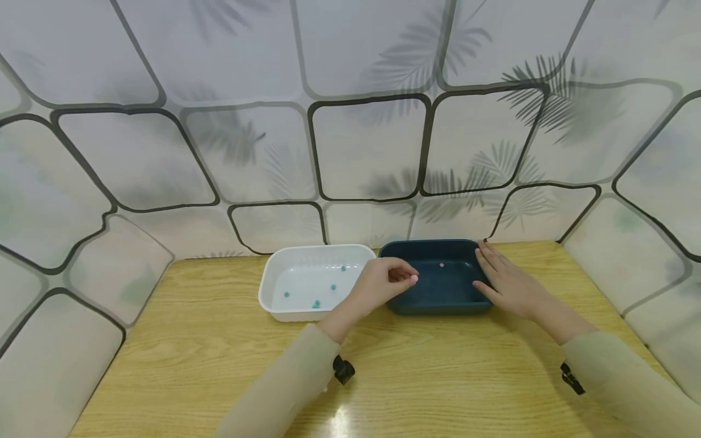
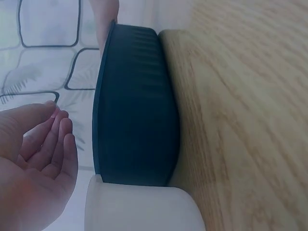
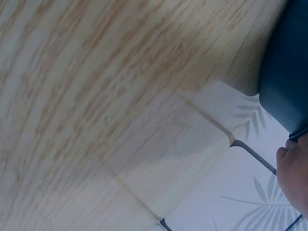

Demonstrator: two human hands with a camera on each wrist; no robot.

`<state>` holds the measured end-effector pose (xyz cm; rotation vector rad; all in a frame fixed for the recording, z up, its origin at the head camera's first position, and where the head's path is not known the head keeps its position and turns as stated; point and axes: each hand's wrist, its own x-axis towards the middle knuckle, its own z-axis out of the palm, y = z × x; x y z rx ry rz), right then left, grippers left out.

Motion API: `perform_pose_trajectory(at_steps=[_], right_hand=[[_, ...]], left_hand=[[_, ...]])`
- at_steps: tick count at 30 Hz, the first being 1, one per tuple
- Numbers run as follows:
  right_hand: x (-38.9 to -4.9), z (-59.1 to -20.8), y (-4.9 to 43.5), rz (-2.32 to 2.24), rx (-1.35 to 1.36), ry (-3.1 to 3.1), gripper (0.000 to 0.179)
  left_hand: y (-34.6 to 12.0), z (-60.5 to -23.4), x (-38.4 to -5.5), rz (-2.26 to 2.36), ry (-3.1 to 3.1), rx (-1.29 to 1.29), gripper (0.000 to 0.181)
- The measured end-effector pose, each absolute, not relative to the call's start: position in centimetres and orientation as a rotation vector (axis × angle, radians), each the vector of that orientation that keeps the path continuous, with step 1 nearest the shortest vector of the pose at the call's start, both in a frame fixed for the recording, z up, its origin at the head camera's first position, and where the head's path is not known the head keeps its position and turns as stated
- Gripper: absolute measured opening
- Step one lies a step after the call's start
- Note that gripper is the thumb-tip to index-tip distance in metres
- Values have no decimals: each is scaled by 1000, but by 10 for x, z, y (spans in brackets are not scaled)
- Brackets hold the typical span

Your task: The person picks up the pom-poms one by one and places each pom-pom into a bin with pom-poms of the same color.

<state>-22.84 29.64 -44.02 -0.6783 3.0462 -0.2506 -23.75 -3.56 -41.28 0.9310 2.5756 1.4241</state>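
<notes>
Between thumb and fingertips my left hand (image 1: 378, 283) pinches a small pink bead (image 1: 414, 278), held above the left part of a dark blue tray (image 1: 438, 309). In the left wrist view that hand (image 2: 41, 159) is beside the tray's upper edge, with the bead mostly covered by the fingers. Another pink bead (image 1: 442, 265) lies on the dark tray's floor. My right hand (image 1: 512, 283) rests on the tray's right rim with extended fingers. A white tray (image 1: 296, 316) stands directly to the left, with several teal beads (image 1: 333, 287) scattered inside; my left wrist overlaps its right corner.
Both trays stand side by side toward the back of a wood-grain table (image 1: 427, 377). Right behind them rises a wall (image 1: 367, 152) covered with a leaf and rounded-line pattern. Dark wrist devices (image 1: 343, 369) show at both sleeves.
</notes>
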Motion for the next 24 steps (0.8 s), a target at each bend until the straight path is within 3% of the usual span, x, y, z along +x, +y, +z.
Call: perform_pose_trajectory(at_steps=[24], right_hand=[[-230,-441,297,-262,-689,3042,82]], left_hand=[[-27,-417,-275,1474,2544,696,20]])
